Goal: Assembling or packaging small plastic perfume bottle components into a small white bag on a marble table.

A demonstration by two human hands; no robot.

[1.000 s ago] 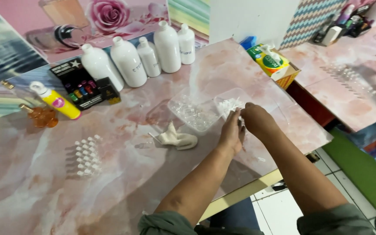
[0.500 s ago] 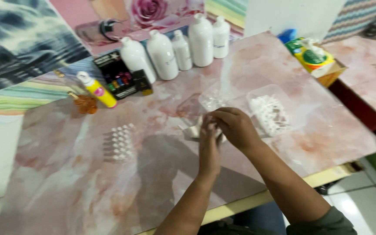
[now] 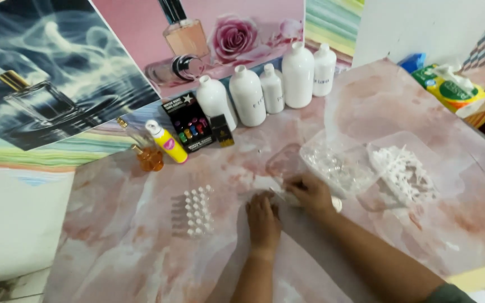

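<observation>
Right hand: the right hand (image 3: 310, 193) rests on the worktop (image 3: 113, 247), fingers curled and pinching a small, thin pale piece (image 3: 280, 194) at its fingertips; what the piece is cannot be told
Left hand: the left hand (image 3: 263, 221) lies flat, palm down, fingers together, just beside the right and touching nothing else
Key relation: the pale piece lies ahead of the left hand and at the right hand's tips; its long axis runs slantwise toward the vials; the right hand is nearer
Vials: one cluster of small white-capped vials (image 3: 196, 211), left of both hands; number unclear
Bags: two clear bags (image 3: 366, 163) of small parts, right of the hands
Bottles: five white bottles (image 3: 276, 84) in a row at the back
</observation>
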